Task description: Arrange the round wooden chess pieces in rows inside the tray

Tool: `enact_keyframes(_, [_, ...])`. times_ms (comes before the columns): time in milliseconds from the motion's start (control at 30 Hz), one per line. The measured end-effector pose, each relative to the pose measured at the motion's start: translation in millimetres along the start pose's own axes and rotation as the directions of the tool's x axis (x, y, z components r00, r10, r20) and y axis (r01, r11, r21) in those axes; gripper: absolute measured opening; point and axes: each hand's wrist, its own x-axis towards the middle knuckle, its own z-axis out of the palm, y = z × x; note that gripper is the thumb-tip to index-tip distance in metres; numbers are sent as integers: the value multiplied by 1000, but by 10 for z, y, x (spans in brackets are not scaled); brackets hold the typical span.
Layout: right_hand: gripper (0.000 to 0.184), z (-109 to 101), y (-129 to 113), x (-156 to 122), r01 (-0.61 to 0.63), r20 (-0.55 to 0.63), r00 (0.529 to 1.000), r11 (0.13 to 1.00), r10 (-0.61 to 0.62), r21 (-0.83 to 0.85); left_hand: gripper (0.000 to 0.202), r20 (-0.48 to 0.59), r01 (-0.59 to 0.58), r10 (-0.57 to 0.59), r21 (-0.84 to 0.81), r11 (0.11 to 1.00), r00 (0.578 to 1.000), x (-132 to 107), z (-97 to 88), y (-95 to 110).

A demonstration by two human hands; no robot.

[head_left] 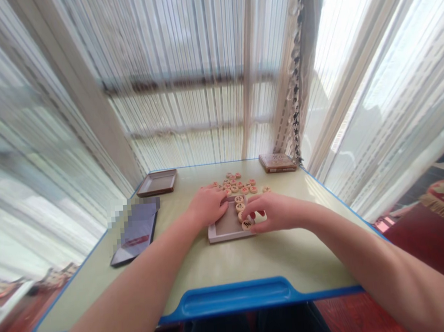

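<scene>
A shallow open box (231,234) lies on the table in front of me, with a column of round wooden Chinese chess pieces (240,207) along its right side. My right hand (272,210) is over that right edge, its fingers bent and closed around the nearest Chinese chess piece (246,225), which bears a black character. My left hand (209,204) rests at the box's left side with its fingers stretched out. Its fingertips reach the loose Chinese chess pieces (234,189) piled just behind the box; the fingers partly cover some of them.
A brown box lid (157,183) lies at the back left, and in front of it a dark tablet-like panel (138,233), partly pixelated. A brown patterned box (277,162) stands at the back right. The table's near edge has a blue trough (235,295). Curtains hang behind.
</scene>
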Motion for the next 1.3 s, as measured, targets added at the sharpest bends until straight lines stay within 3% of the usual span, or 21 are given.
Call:
enact_keyframes(367, [11,64,59,38,-21,0,1000,1000,21,15,29,-56,27,-26,23,999,998,-13,-77,12])
enact_keyframes(500, [12,40,46,34,-41,1,999,999,41,32,32,-27,-6,5,-27,1000,1000,-27,-89,49])
enact_keyframes(700, [15,18,46,24,-31,2,1000,998,31,59,56,55,10,-3,-117,993,998,-51,-93,69])
enact_keyframes(867, [14,7,27,37,-56,25,998,997,55,60,51,53,-6,15,-157,988,998,-58,-58,131])
enact_keyframes(1067, [17,-34,35,30,-25,-25,999,998,27,53,53,81,13,2,-177,984,997,-55,-35,165])
enact_keyframes(1300, [20,-4,143,46,-94,-148,984,995,95,15,54,82,49,-34,-199,979,996,-43,-17,189])
